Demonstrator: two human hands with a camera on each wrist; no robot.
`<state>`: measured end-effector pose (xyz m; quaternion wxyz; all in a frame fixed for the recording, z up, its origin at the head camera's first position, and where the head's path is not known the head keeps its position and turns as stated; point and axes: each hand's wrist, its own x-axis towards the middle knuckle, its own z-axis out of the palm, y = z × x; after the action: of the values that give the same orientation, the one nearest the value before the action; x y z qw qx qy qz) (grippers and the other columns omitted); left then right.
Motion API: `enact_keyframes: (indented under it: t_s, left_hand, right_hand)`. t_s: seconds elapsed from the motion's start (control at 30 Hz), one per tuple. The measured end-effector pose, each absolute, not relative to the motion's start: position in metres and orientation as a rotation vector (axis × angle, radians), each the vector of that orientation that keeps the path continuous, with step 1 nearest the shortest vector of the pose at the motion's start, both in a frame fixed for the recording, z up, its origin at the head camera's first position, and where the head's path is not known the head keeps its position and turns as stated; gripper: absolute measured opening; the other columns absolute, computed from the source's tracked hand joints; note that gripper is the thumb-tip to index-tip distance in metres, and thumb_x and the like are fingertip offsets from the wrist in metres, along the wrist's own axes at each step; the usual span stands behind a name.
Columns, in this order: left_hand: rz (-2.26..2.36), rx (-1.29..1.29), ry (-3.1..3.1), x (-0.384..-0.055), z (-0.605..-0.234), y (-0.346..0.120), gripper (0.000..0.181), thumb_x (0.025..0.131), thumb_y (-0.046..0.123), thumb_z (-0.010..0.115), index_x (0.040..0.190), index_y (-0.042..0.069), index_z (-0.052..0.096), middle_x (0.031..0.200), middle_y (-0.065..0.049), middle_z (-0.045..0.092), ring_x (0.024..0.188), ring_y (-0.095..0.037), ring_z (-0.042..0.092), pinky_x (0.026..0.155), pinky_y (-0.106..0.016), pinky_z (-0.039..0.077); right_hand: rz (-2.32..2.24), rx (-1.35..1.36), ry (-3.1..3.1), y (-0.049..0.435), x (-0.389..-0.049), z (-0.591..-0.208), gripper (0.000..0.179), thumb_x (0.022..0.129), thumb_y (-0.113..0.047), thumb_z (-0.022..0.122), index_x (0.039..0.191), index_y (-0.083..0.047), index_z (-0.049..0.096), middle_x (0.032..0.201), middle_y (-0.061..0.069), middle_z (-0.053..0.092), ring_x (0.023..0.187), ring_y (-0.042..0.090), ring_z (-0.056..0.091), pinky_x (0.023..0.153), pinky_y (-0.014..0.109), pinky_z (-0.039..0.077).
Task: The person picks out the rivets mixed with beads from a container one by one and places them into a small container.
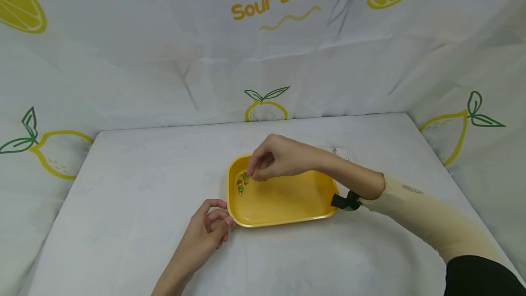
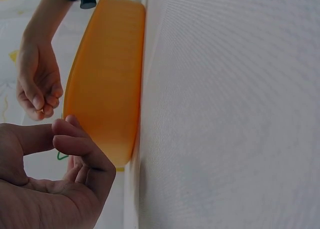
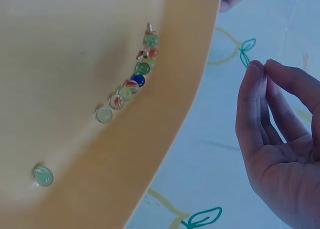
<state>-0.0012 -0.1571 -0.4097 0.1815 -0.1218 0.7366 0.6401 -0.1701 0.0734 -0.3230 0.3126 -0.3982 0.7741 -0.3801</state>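
A yellow tray [image 1: 283, 200] stands on the white-covered table. Glass marbles [image 3: 124, 93] in several colours lie in a row along its inner left side, with a green marble [image 3: 43, 175] apart from them. A few small metal pieces [image 3: 149, 28] lie among the marbles. My left hand [image 1: 209, 228] holds the tray's near left corner, thumb and fingers curled at the rim. Over the tray's left part, above the marbles, my right hand [image 1: 269, 159] pinches thumb and fingertips together. A tiny gold-coloured piece shows between those fingertips in the left wrist view; its kind is too small to tell.
Behind my right forearm, past the tray's far right corner, small shiny pieces [image 1: 334, 150] lie partly hidden. A black strap [image 1: 346, 200] hangs from the right wrist over the tray's right rim. Lemon-printed white cloth [image 1: 164, 67] walls the table's back and sides.
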Motion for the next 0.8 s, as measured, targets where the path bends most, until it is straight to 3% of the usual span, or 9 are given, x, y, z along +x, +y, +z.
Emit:
enact_keyframes:
  t_s: [0.2,0.8]
  left_hand:
    - [1.802,-0.35,2.086,-0.001,-0.41,-0.157,0.038,0.104,0.013,0.071,0.137,0.01,0.051,0.1,-0.01,0.071,0.069,-0.014,0.055,0.056,-0.022,0.043]
    - [1.796,-0.368,2.09,-0.001,-0.411,-0.156,0.037,0.104,0.013,0.071,0.136,0.012,0.052,0.099,-0.01,0.071,0.069,-0.014,0.056,0.056,-0.022,0.044]
  right_hand:
    - [-1.047,-1.015,2.058,0.086,-0.17,-0.317,0.012,0.098,-0.006,0.078,0.108,-0.006,0.083,0.102,0.005,0.083,0.092,0.022,0.079,0.086,0.029,0.067]
    - [-1.146,-0.926,2.154,0.114,-0.17,-0.304,0.012,0.098,-0.009,0.08,0.109,-0.009,0.083,0.103,0.008,0.083,0.089,0.019,0.078,0.082,0.031,0.067]
